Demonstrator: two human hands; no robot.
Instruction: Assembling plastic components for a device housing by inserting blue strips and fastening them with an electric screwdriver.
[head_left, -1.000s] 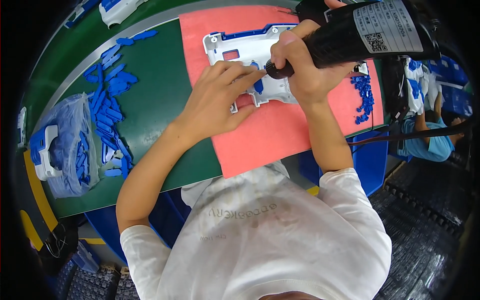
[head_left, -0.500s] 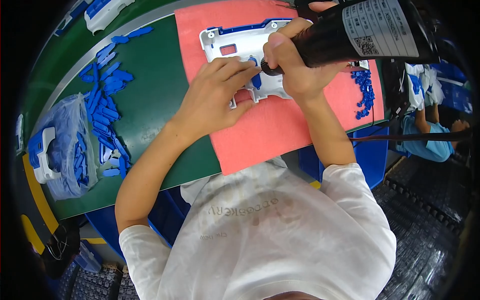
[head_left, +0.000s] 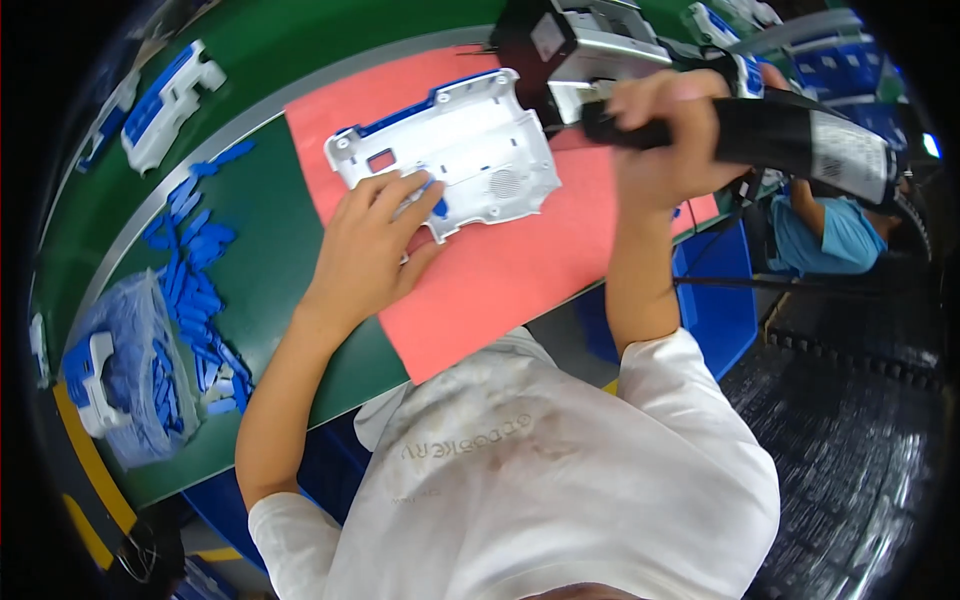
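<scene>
A white plastic housing (head_left: 490,150) with a blue edge strip lies on a salmon-pink mat (head_left: 500,275). My left hand (head_left: 365,235) grips its near left corner, fingers over the edge and thumb along the side. Under those fingertips is a small elongated blue plastic piece (head_left: 440,206), partly covered. My right hand (head_left: 668,140) is wrapped round a black electric screwdriver (head_left: 765,135), held nearly level to the right of the housing and apart from it. The tool's tip points left, close to a metal-and-black machine (head_left: 610,50); blur hides its exact contact.
Loose blue plastic pieces (head_left: 205,250) are scattered on the green table at left, beside a clear plastic bag (head_left: 130,300) holding more. White-and-blue housings (head_left: 165,105) stand beyond a metal rail at far left. A person in a blue shirt (head_left: 825,235) sits at right.
My right hand has drawn the screwdriver off the housing, to the right toward the machine. My left hand stays on the housing. The whole view has shifted, showing more of the machine.
</scene>
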